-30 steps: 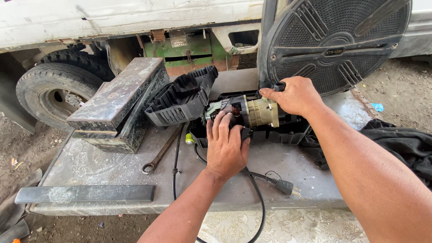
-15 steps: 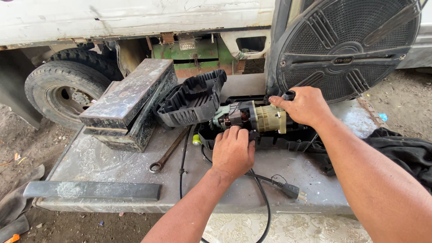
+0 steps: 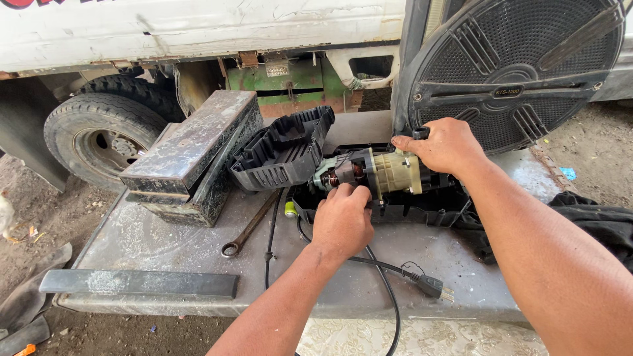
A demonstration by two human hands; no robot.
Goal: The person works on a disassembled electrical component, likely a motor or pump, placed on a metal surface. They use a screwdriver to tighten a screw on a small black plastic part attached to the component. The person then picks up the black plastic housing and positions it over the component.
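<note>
My left hand rests on the near end of the electric motor, fingers curled over its dark winding end and pressing down on it. My right hand is closed over the far, right end of the same motor, thumb and fingers pinching a small black part at the top there. The motor, with its pale yellow-green middle section, lies between my two hands, seated in the lower black plastic housing on the worktop.

Just to the left of my left hand the other black housing half stands tilted, its ribbed hollow facing me, leaning against a stack of heavy rusty steel blocks. Below that, left of my left wrist, an open-ended spanner lies on the worktop, beside a thin black cable. A black power cord runs out from under my left hand to a two-pin plug lying near my right forearm. Beyond my right hand a large round black grille stands upright. A flat steel bar lies along the near edge of the worktop, well to the left. Further off on the left is a vehicle tyre.
</note>
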